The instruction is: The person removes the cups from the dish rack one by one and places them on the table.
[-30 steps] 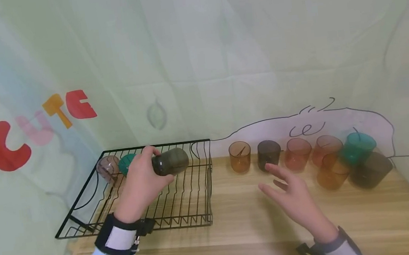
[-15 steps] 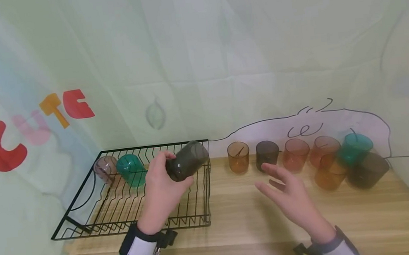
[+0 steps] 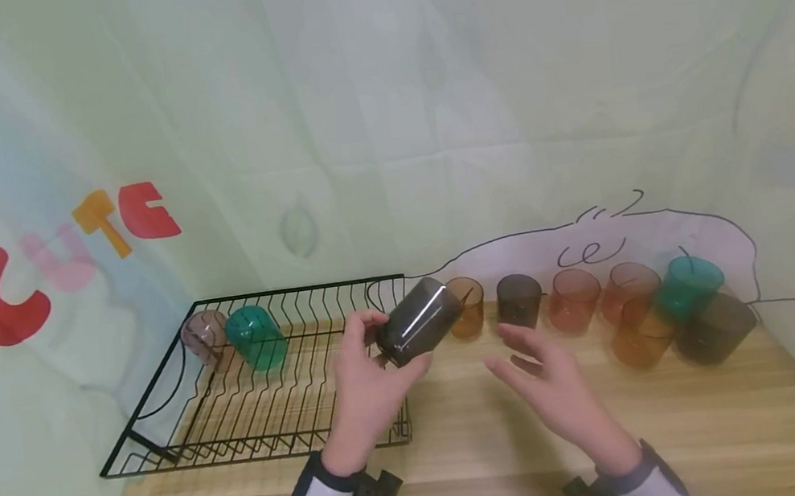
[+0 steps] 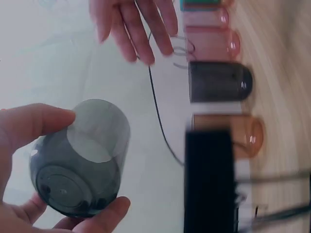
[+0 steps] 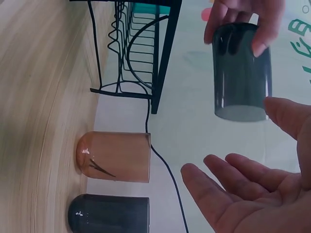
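Note:
My left hand grips a dark grey see-through cup round its closed end, lifted above the table near the rack's right edge. The cup is tilted, its open mouth pointing up and right toward my other hand. In the left wrist view, thumb and fingers wrap the grey cup near its base. My right hand hovers with fingers spread and nothing held, in front of an upright dark cup. In the right wrist view, the held cup is close to that hand's fingertips, with a gap between.
A black wire dish rack stands left, with a pinkish cup and a teal cup upside down. An amber cup, pink cups, another teal cup, an orange cup and a dark cup stand right.
My left hand has carried the grey cup rightward from over the rack, tilting its mouth upward. The teal cup in the rack has come into full view. My right hand has barely shifted.

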A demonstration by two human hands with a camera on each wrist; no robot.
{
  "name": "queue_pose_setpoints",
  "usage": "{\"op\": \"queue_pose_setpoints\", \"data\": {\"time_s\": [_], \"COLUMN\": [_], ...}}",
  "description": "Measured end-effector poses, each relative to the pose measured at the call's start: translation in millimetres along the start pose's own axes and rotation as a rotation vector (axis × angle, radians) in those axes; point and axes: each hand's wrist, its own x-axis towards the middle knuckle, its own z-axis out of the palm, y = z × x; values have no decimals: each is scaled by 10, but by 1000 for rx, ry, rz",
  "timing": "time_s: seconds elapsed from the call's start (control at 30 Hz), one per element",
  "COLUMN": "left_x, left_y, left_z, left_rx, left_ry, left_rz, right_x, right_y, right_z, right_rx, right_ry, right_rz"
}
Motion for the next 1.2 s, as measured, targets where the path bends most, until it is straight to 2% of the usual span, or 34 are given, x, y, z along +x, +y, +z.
{"op": "queue_pose_setpoints", "data": {"time_s": [0.13,0.2,0.43,0.53,0.7,0.97,1.2], "left_x": [-77,-106,-144,-140,-155,-191,-183], "left_y": [165,200,160,66,-72,-114,-104], "left_z": [71,101,214,268,320,337,355], "left_rx": [-101,-138,-221,-203,-118,-68,-17], "left_ry": [-36,-49,-76,-83,-93,-140,-136], "left_rz": [-36,-44,-67,-88,-83,-70,-20], "right_x": [-9,-6,31,48,52,15,27], "right_y": [-31,-45,-42,-44,-47,-38,-98], "right_z": [36,54,79,82,80,80,100], "right_rx": [15,24,-9,-15,-2,34,94], "right_ry": [-54,-76,-82,-78,-71,-29,9], "right_rz": [25,35,51,59,86,88,28]}}
